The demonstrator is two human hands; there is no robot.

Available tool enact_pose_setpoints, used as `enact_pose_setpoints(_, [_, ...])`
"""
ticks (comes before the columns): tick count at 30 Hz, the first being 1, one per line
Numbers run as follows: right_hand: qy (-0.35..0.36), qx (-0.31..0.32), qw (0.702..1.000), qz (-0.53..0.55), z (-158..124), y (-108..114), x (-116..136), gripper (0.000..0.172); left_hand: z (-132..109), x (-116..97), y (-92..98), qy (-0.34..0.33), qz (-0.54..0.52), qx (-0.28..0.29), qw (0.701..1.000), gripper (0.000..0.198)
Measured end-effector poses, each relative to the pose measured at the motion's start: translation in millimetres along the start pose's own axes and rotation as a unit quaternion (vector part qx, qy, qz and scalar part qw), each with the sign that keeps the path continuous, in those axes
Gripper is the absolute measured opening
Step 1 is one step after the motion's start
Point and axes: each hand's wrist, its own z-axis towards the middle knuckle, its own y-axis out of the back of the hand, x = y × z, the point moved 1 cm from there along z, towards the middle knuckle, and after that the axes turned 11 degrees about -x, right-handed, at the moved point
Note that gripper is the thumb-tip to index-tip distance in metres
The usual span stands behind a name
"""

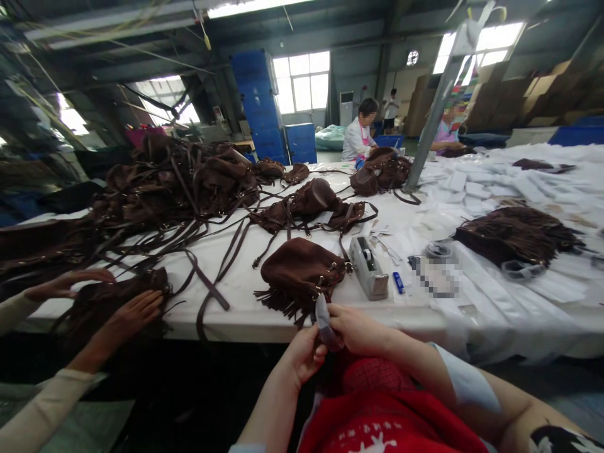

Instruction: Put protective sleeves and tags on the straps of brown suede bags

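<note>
A brown suede fringed bag (299,272) lies at the near edge of the white table (245,314). Just below that edge, my left hand (304,355) and my right hand (356,327) pinch a small grey strip (324,322) between their fingers. The strip reaches up to the bag's metal fitting. Both hands are closed on the strip, close to my red top.
A grey tape dispenser (368,267) and a blue pen (397,282) lie right of the bag. A large heap of brown bags and straps (179,182) fills the table's left. Another person's hands (117,321) press a bag at the left edge. White paper pieces (481,189) cover the right.
</note>
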Motion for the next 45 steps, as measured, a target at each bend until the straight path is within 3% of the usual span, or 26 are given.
enact_pose_setpoints(6, [-0.1, -0.097, 0.974, 0.178, 5.6, 3.4, -4.0, 0.016, 2.4, -3.3, 1.6, -0.055, 0.022, 0.014, 0.998, 0.02])
enact_pose_setpoints(10, [-0.188, -0.188, 0.952, 0.154, 14.1, -8.7, -12.8, 0.02, 5.9, 1.3, 1.3, -0.13, 0.031, -0.013, 0.991, 0.033])
enact_pose_setpoints(15, [-0.203, -0.234, 0.935, 0.17, 18.2, -21.5, -17.0, 0.018, 5.6, 2.9, 3.5, -0.204, 0.06, -0.029, 0.977, 0.041])
enact_pose_setpoints(21, [-0.255, -0.178, 0.879, 0.362, 23.4, -27.7, -18.1, 0.031, 1.2, 0.0, 13.7, -0.248, 0.153, -0.03, 0.956, 0.049])
enact_pose_setpoints(25, [-0.283, -0.182, 0.861, 0.38, 25.7, -30.9, -16.8, 0.034, -2.7, -3.5, 15.3, -0.262, 0.178, -0.022, 0.948, 0.051])
enact_pose_setpoints(29, [-0.32, -0.182, 0.844, 0.39, 25.4, -29.6, -13.6, 0.029, -6.6, -4.6, 12.8, -0.255, 0.15, 0.002, 0.955, 0.046])
enact_pose_setpoints(34, [-0.367, -0.075, 0.785, 0.493, 25.1, -30.4, -9.0, 0.027, -8.6, -0.2, 10.0, -0.185, 0.049, 0.039, 0.981, 0.038])
enact_pose_setpoints(36, [-0.359, -0.092, 0.807, 0.46, 26.5, -31.7, -9.6, 0.024, -8.4, 2.1, 8.9, -0.176, 0.028, 0.024, 0.984, 0.041])
enact_pose_setpoints(40, [-0.304, -0.139, 0.871, 0.36, 30.9, -32.1, -11.3, 0.021, -8.4, 3.5, 8.2, -0.213, 0.107, -0.09, 0.967, 0.052])
enact_pose_setpoints(42, [-0.305, -0.13, 0.868, 0.369, 31.8, -30.4, -12.8, 0.026, -10.1, 0.4, 7.9, -0.227, 0.14, -0.123, 0.956, 0.051])
enact_pose_setpoints(45, [-0.332, -0.111, 0.834, 0.426, 28.9, -26.9, -15.6, 0.039, -14.2, -7.5, 6.2, -0.214, 0.095, -0.092, 0.968, 0.044])
